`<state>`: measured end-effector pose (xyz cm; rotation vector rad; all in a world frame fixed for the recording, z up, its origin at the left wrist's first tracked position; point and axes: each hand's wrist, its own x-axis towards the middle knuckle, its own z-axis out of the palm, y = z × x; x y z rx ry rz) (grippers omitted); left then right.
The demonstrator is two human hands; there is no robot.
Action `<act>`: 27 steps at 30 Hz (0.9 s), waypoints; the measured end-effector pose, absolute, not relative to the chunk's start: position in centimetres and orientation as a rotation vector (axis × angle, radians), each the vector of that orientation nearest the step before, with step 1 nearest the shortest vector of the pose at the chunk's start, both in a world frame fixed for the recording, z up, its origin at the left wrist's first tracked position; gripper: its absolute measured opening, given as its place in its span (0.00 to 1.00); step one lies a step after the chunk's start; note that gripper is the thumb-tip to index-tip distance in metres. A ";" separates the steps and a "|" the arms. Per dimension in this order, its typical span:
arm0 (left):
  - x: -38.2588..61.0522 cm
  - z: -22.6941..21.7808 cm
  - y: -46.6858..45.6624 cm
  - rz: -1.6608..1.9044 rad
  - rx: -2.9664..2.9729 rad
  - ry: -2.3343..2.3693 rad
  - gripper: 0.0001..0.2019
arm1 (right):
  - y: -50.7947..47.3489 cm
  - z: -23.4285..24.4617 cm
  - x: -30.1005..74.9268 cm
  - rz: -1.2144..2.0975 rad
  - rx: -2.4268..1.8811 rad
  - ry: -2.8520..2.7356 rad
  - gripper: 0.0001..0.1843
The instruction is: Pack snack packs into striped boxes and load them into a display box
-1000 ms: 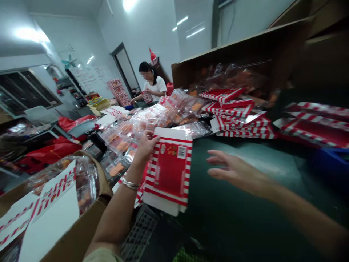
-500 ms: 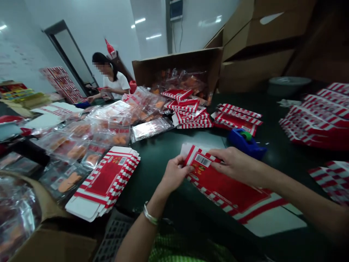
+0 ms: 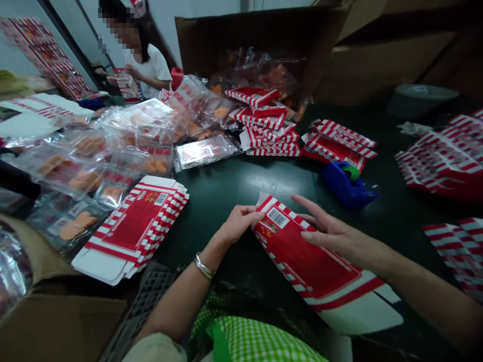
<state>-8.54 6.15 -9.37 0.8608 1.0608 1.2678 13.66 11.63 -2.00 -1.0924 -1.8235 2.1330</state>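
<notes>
From where I'm watching remotely, a dark green desk (image 3: pixel 241 186) runs across the middle of my view. At 10 o'clock, a stack of flat red-and-white striped cartons (image 3: pixel 136 226) lies just beside heaped clear plastic bags of orange snacks (image 3: pixel 83 176). At 12 o'clock, more striped cartons (image 3: pixel 264 118) sit in front of a tilted brown cardboard box (image 3: pixel 256 35) holding bagged snacks. At 1 o'clock, I see a blue tape dispenser (image 3: pixel 347 186) with a green roll. At 2 o'clock lies another striped carton pile (image 3: pixel 441 161). At 11 o'clock, a co-worker in a white T-shirt (image 3: pixel 147 70) handles a carton.
</notes>
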 end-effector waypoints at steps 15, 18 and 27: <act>-10.3 -2.0 6.5 0.684 1.740 1.268 0.13 | 9.9 2.1 13.3 1.448 -0.786 -2.662 0.25; -9.6 -4.1 6.7 0.748 1.319 0.896 0.19 | 10.4 1.2 13.6 1.395 -0.879 -2.693 0.27; -8.2 -5.5 7.8 0.626 1.155 0.794 0.20 | 13.5 0.1 13.9 2.461 -1.095 -1.832 0.28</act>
